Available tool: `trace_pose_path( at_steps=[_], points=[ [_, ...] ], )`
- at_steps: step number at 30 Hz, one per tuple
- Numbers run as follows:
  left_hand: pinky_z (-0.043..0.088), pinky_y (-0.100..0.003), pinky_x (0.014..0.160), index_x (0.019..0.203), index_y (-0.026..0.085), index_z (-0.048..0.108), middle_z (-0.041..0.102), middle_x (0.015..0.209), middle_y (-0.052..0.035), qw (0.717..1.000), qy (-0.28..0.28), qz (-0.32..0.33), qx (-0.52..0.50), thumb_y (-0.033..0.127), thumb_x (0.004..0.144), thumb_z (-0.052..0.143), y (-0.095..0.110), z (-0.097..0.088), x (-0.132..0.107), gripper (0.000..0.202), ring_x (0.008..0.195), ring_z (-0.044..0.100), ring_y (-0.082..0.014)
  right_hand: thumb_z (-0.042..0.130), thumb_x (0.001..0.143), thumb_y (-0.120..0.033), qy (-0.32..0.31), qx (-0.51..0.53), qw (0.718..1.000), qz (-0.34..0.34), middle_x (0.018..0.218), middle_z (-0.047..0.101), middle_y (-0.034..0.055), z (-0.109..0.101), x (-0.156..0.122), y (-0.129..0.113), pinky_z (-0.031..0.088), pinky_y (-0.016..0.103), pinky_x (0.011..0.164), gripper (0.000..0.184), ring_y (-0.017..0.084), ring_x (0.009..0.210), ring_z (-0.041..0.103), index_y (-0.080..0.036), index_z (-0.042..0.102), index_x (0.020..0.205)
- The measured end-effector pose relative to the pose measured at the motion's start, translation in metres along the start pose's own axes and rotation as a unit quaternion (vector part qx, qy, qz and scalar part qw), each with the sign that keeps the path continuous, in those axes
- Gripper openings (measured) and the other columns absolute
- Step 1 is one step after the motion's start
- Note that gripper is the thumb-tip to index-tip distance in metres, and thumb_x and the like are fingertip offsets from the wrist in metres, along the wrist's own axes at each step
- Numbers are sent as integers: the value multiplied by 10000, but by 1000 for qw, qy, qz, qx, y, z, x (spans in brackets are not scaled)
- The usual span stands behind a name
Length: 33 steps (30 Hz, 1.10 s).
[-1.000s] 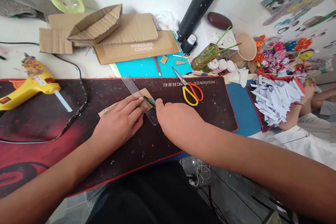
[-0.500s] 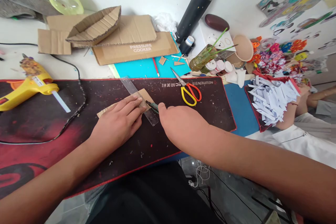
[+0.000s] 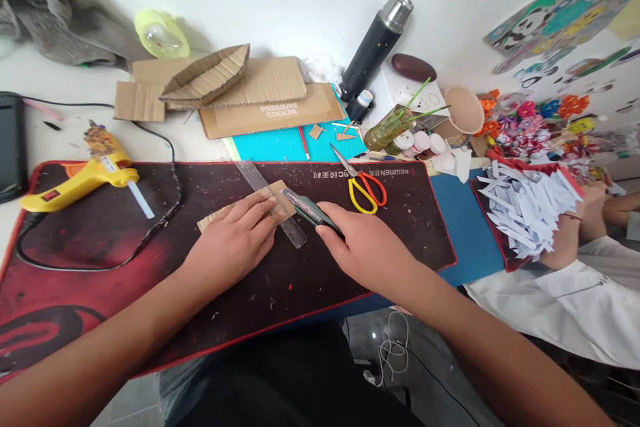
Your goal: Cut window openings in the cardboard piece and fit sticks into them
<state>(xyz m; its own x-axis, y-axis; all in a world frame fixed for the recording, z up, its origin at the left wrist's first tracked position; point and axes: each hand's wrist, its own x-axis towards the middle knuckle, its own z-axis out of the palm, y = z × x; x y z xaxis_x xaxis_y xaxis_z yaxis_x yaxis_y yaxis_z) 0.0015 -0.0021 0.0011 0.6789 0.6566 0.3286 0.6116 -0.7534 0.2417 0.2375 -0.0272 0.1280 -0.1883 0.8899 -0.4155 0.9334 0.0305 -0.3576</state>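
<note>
My left hand (image 3: 241, 230) presses a clear plastic ruler (image 3: 254, 175) down onto a small piece of brown cardboard (image 3: 283, 191), its fingers lying close together over the ruler's edge. The ruler slants across the cardboard, and part of both is under the hand. Wrapped in my right hand (image 3: 357, 237) is a dark green utility knife (image 3: 316, 212). Its blade end points up and left, just beside the cardboard's right edge. Scissors (image 3: 369, 190) with yellow and red handles lie beyond my right hand on the dark desk mat (image 3: 320, 273).
A yellow glue gun (image 3: 90, 177) with a looping cord lies left. Behind are cardboard pieces (image 3: 273, 121), a boat-shaped cardboard form (image 3: 207, 77), a black thermos (image 3: 373, 43) and a green jar (image 3: 384, 130). At right, another person's arm (image 3: 563, 247) is beside a pile of paper strips (image 3: 527, 203).
My right hand has drawn the utility knife back to the right, off the cardboard and ruler, and its blade end now shows. My left hand still presses the ruler. The camera view has shifted.
</note>
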Motion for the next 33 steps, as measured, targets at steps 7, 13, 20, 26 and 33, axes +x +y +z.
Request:
trace_pose_path(
  at_steps=[7,13,20,26,33],
  points=[
    [570,-491,868,1232,178,781,784,1072,-129,998,1,-2,69,256,1084,551,4,-4,-2,284,1039,716,-331,579,1071,-404,77,208,975,23,1111,804,61,52,29,29,521,338,833,406,254,1009,752,-240,640,1437],
    [543,-564,1036,1248,237,781,747,1234,-151,998,14,-60,24,369,1060,613,4,-6,-1,285,1253,640,-384,644,1038,-385,75,127,989,24,1216,812,79,60,43,28,518,331,883,423,282,1112,760,-240,634,1436],
    [520,-574,989,1372,185,666,729,1374,-174,989,16,-142,38,488,1082,570,-6,-23,-10,431,1263,646,-412,647,1048,-418,53,16,998,20,1134,827,92,52,50,19,498,331,791,447,302,1026,786,-242,602,1457],
    [495,-528,921,1243,181,713,774,1253,-140,992,3,-113,50,493,1107,525,-2,-33,-22,389,1126,695,-362,640,1056,-429,61,-49,997,11,1143,825,108,47,61,17,504,342,792,467,312,1028,791,-232,586,1475],
    [489,-496,876,1239,158,744,750,1181,-150,995,-19,-89,47,451,1088,565,17,-28,-28,375,1042,679,-344,615,1072,-442,103,-76,992,-11,1143,825,115,43,92,17,521,357,809,474,318,1028,791,-224,579,1491]
  ],
)
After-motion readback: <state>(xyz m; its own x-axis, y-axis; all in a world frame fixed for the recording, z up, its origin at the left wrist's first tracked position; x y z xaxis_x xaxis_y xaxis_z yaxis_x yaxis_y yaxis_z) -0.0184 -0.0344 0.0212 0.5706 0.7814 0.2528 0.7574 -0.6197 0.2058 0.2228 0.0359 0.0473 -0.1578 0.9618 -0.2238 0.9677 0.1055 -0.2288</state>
